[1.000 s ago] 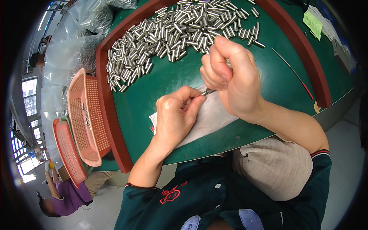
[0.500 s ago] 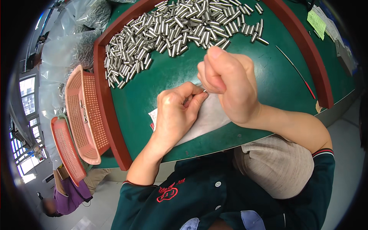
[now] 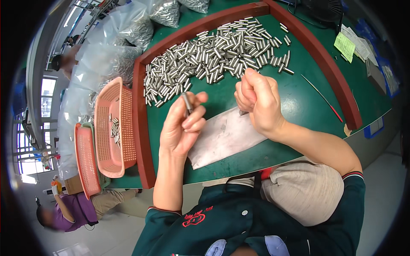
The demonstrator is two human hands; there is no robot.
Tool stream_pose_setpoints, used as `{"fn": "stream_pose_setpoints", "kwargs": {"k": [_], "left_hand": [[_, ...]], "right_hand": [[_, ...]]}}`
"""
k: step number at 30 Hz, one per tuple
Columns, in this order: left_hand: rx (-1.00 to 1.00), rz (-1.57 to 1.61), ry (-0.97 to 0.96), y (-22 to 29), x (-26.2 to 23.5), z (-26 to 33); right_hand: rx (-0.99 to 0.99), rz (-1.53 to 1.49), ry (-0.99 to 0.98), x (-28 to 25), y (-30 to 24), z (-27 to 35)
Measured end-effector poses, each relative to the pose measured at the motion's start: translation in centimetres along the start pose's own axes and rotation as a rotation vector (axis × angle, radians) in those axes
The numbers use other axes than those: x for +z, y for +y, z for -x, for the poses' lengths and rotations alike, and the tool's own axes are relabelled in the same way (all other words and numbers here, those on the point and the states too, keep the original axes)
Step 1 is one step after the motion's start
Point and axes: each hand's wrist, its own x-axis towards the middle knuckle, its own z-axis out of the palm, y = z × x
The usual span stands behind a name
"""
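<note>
A short shiny metal pin (image 3: 187,103) stands tilted between the fingers of my left hand (image 3: 181,121), raised over the near left of the bench. My right hand (image 3: 260,100) is curled into a fist above the far right end of a whitish, smudged cloth (image 3: 226,136). A small dark tip shows under that fist; what it belongs to I cannot make out. The cloth lies flat on the green bench top (image 3: 294,96). Beyond both hands spreads a large heap of similar metal pins (image 3: 213,55).
A dark red wooden rail (image 3: 143,128) borders the work area. Left of it stand a pink basket (image 3: 128,128) with some pins inside, another pink basket (image 3: 85,158) and clear bags of pins (image 3: 139,27). A thin red-handled rod (image 3: 322,98) lies right. A person in purple (image 3: 79,213) is at lower left.
My hands have come apart: the left has moved left off the cloth, turned up, with a pin now showing in it. The right stays closed. The view has shifted, showing more baskets and bags.
</note>
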Motion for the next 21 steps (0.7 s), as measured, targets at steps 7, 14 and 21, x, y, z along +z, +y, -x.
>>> {"fn": "stream_pose_setpoints", "kwargs": {"k": [7,14,21], "left_hand": [[0.346,-0.38,0.161,6.8,1.5,5.6],[0.967,-2.324,0.949,18.2,-4.1,12.6],[0.856,-2.326,0.899,12.8,-1.3,9.3]], "right_hand": [[0.008,0.037,0.011,-0.3,0.1,-0.5],[-0.004,0.075,-0.003,0.1,0.1,-0.5],[0.014,0.082,0.007,-0.2,0.3,-0.6]]}}
